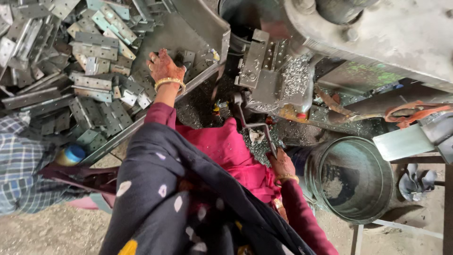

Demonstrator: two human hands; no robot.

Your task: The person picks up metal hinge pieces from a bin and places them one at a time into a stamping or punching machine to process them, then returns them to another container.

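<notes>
My left hand (163, 66) reaches into a metal tray (198, 28) heaped with flat grey hinge plates (94, 80); its fingers curl over a plate near the tray's lower edge, though I cannot see whether one is gripped. A gold bangle sits on that wrist. My right hand (281, 165) is closed on the bent metal lever (255, 125) of a press machine (273, 75). Metal shavings (295, 75) lie on the machine's block. My magenta sleeves and dark dotted scarf fill the lower middle of the view.
A round metal drum (351, 179) stands at my right, partly filled with scrap. A checked cloth (21, 165) and a blue-capped bottle (71, 155) lie at left. An orange strap (410, 113) hangs by the machine frame. Grey cloth (415, 182) lies at far right.
</notes>
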